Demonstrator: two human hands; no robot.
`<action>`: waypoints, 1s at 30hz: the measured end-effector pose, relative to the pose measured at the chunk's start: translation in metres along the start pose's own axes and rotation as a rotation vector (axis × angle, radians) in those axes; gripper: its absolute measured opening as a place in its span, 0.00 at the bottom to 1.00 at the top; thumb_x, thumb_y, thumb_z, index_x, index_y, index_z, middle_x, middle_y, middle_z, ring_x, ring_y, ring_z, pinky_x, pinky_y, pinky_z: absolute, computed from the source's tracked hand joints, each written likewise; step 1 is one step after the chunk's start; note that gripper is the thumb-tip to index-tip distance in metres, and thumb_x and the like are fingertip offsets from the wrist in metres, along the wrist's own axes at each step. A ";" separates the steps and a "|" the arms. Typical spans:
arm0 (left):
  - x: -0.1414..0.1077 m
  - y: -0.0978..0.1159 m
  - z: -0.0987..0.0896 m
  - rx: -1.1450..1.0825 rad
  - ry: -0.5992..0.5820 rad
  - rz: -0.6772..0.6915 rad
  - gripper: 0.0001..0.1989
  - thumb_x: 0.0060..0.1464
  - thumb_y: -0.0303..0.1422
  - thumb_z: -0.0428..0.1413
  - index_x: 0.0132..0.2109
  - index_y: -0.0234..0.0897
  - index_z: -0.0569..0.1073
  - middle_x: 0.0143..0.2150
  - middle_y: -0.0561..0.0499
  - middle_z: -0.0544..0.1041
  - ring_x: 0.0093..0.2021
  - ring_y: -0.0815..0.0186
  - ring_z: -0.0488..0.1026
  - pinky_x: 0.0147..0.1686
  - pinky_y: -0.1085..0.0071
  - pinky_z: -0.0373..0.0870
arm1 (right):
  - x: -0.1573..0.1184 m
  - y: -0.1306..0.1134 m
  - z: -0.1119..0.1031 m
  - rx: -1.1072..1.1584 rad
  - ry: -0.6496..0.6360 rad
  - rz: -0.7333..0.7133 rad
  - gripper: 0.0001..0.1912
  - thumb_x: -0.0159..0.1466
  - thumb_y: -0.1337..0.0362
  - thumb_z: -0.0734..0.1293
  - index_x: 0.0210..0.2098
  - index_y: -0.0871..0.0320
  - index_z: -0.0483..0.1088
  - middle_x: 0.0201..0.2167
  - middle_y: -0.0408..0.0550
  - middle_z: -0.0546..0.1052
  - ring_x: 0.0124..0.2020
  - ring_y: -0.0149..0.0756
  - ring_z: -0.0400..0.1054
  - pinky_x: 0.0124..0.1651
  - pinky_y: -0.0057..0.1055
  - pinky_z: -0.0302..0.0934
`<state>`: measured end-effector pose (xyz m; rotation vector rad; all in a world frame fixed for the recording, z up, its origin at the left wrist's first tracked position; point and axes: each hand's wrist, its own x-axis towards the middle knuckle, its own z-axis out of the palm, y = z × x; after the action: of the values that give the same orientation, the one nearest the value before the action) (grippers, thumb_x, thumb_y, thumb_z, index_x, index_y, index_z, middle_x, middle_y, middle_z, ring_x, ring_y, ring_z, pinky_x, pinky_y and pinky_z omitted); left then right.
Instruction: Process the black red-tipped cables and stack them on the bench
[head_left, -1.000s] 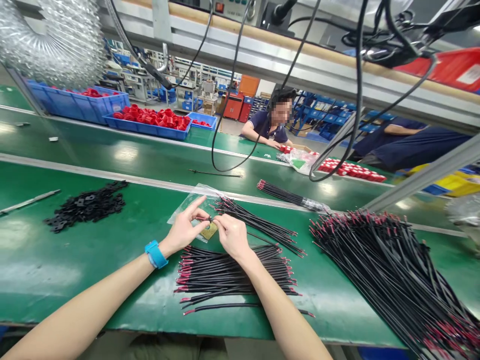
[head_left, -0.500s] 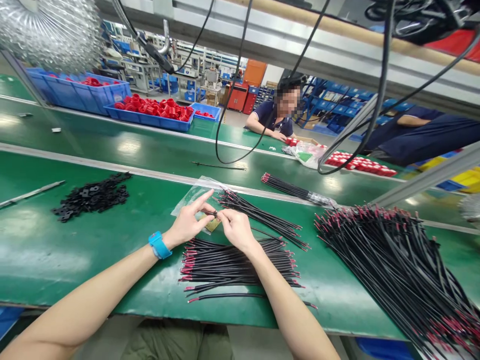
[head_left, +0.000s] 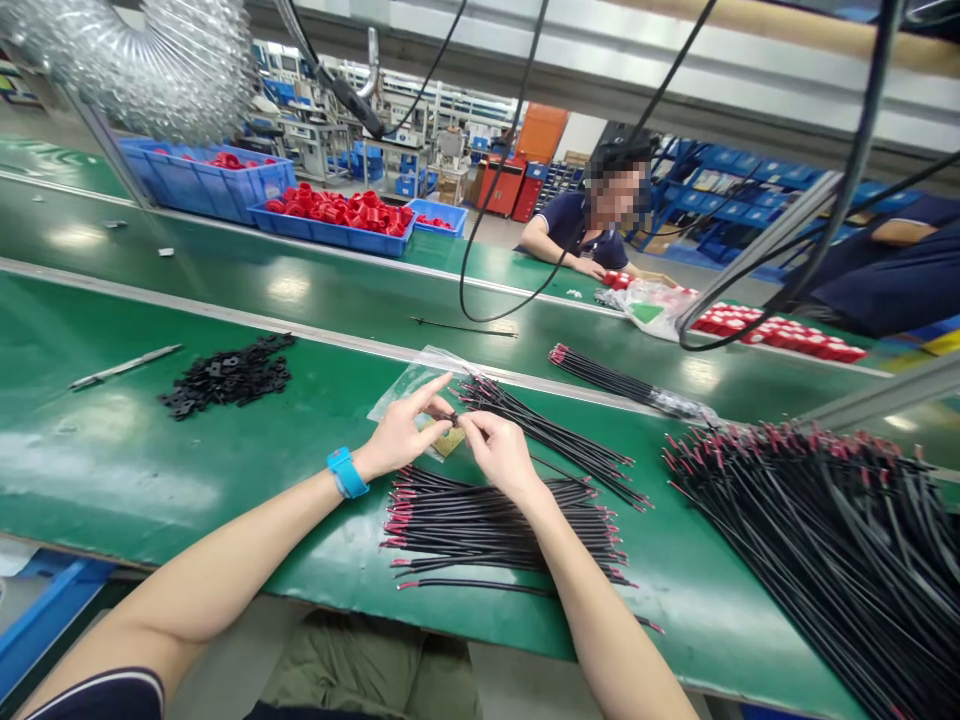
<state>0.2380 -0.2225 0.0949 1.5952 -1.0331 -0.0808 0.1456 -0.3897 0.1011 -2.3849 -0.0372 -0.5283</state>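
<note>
My left hand [head_left: 405,432], with a blue band at the wrist, pinches a small black part [head_left: 454,419] between thumb and fingers, its index finger stretched out above. The fingertips of my right hand [head_left: 499,450] close on the same part from the other side. The fingers cover most of it, so its exact kind is hidden. Under the hands lies a clear plastic bag [head_left: 394,395] with a yellowish piece [head_left: 445,443] by it. Black cables with red wire ends [head_left: 480,530] lie in a row below my hands, and another bunch of cables [head_left: 555,430] lies to the right.
A pile of small black flat parts [head_left: 229,375] and a silver pen-like tool [head_left: 124,367] lie left. A large cable heap [head_left: 817,530] covers the right side. Blue bins of red parts [head_left: 337,235] stand across the bench, where a co-worker [head_left: 577,230] sits. A black cable loop [head_left: 463,290] hangs ahead.
The camera view has turned a little left, so the scene sits farther right. Both hands stay together on the small black part, with the fingers slightly shifted.
</note>
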 end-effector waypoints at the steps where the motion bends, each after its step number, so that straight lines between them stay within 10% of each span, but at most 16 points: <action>1: 0.001 0.000 0.000 -0.016 0.010 -0.004 0.35 0.55 0.26 0.56 0.68 0.37 0.56 0.42 0.48 0.76 0.40 0.67 0.74 0.49 0.67 0.70 | 0.000 0.001 0.001 0.007 0.009 -0.006 0.14 0.69 0.60 0.60 0.36 0.57 0.76 0.35 0.46 0.79 0.36 0.33 0.72 0.40 0.26 0.60; 30: -0.002 -0.001 0.003 0.038 -0.035 0.013 0.32 0.59 0.31 0.55 0.68 0.39 0.56 0.43 0.47 0.76 0.42 0.66 0.73 0.50 0.66 0.69 | -0.001 -0.002 -0.014 -0.065 -0.076 -0.097 0.12 0.69 0.64 0.61 0.34 0.56 0.74 0.30 0.42 0.76 0.31 0.29 0.68 0.36 0.24 0.55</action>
<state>0.2358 -0.2240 0.0925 1.6261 -1.0777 -0.0809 0.1395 -0.3966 0.1118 -2.4750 -0.1729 -0.4908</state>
